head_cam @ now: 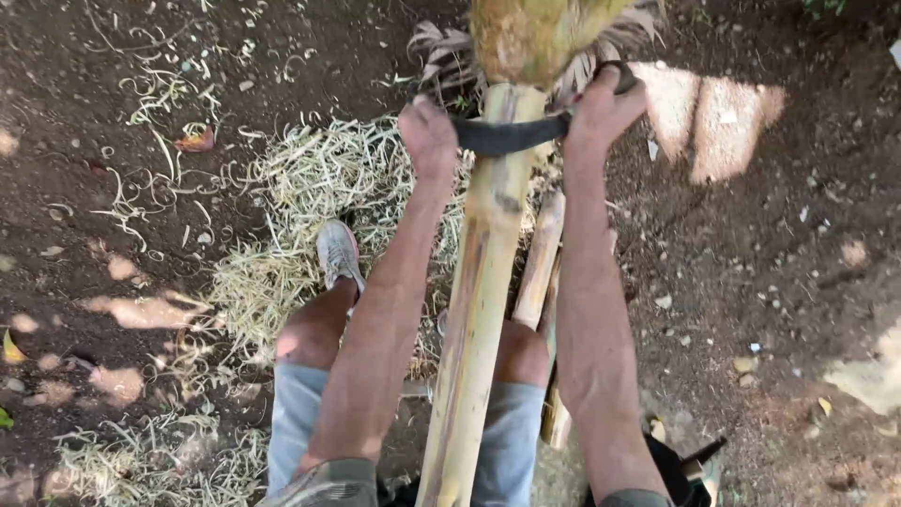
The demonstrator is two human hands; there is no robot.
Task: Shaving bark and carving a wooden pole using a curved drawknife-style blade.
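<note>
A long pale yellow peeled stem (479,300) runs from between my knees up to a brown-green unpeeled part (526,38) at the top. A dark curved two-handled blade (507,134) lies across the stem. My left hand (427,136) is closed on its left end. My right hand (601,108) grips its right handle. Both arms are stretched forward, one on each side of the stem.
Heaps of pale curled shavings (310,188) cover the dark soil on the left. My grey shoe (338,253) rests on them. Further peeled sticks (540,258) lie under the stem. A dark tool (694,465) sits at the bottom right. Dry leaves and stones are scattered around.
</note>
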